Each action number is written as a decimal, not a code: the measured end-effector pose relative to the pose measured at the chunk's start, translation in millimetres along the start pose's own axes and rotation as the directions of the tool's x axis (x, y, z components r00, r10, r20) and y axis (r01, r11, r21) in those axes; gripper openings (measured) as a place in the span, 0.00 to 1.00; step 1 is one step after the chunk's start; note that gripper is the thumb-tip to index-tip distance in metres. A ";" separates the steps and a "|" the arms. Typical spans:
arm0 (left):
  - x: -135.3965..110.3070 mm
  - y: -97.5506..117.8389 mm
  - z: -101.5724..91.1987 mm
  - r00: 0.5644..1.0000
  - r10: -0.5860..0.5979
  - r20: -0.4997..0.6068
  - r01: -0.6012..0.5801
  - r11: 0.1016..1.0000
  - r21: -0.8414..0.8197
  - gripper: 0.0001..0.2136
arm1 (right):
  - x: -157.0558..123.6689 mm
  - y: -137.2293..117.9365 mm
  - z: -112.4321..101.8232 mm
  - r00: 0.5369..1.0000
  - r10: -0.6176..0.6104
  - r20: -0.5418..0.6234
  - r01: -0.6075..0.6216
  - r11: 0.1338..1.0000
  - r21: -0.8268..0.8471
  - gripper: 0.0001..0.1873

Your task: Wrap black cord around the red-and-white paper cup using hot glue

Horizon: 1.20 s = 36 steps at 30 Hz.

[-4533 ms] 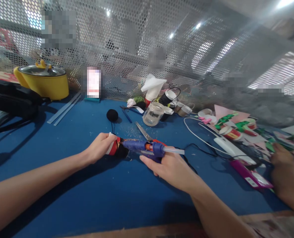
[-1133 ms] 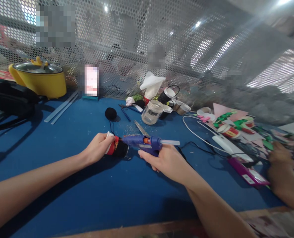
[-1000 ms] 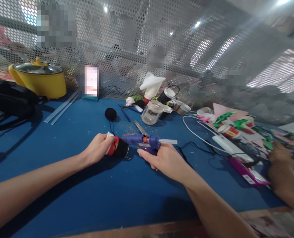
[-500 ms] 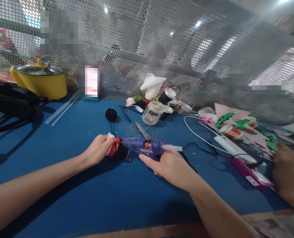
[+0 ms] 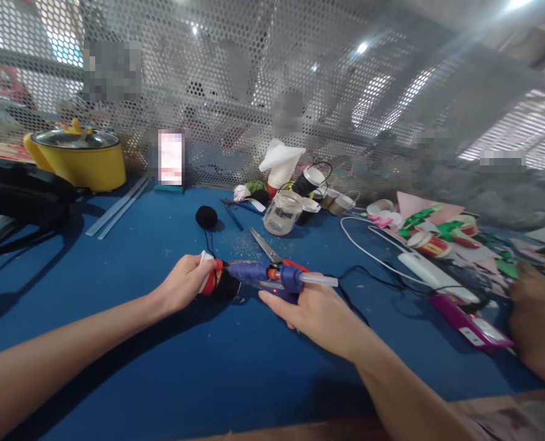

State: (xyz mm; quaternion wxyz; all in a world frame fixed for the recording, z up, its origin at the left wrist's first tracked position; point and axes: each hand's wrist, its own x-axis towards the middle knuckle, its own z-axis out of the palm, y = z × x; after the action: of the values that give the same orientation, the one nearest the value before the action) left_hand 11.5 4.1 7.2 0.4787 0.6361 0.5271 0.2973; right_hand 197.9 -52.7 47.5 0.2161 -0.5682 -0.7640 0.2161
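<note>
My left hand (image 5: 186,281) is closed on a small paper cup (image 5: 213,277) lying on its side, red and white with black yarn wound round its lower part. A yarn strand runs from it back to a black ball of yarn (image 5: 206,217). In my right hand (image 5: 316,312) is a blue glue gun (image 5: 265,274), its clear glue stick poking out at the back and a small red light lit. The gun's nozzle points left and meets the cup's red side, or nearly so. Scissors (image 5: 266,246) with red handles lie just behind the gun, handles partly hidden.
Behind my hands stand a clear plastic jar (image 5: 282,212), stacked white cups (image 5: 282,168) and yarn-wrapped cups (image 5: 309,179). A purple power strip (image 5: 472,321) and cords lie right, near another person's arm (image 5: 536,318). A yellow pot (image 5: 81,160), phone (image 5: 170,158) and glue sticks (image 5: 118,208) sit left.
My view has shifted slightly. Both hands keep their holds, with the glue gun's nozzle still at the cup's red side.
</note>
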 end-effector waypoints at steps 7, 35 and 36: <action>1.3 -1.4 0.5 1.000 -0.031 0.005 0.031 0.997 -0.065 0.12 | -4.1 -0.6 3.0 0.999 -0.037 0.009 0.037 0.999 -0.023 0.12; -1.6 -0.4 1.7 0.999 0.049 0.004 -0.049 0.999 0.024 0.12 | 2.4 -1.6 -3.2 1.000 0.019 -0.007 -0.019 0.999 -0.037 0.14; -1.9 -0.5 1.8 0.999 0.050 0.004 -0.050 0.998 0.032 0.12 | 3.6 -1.2 -3.4 1.000 0.029 -0.001 -0.029 0.999 -0.028 0.14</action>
State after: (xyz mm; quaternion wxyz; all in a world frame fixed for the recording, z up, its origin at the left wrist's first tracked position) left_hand 12.4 1.8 6.3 0.4617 0.6572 0.5150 0.2995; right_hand 198.0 -49.3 51.3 0.2055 -0.5821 -0.7586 0.2083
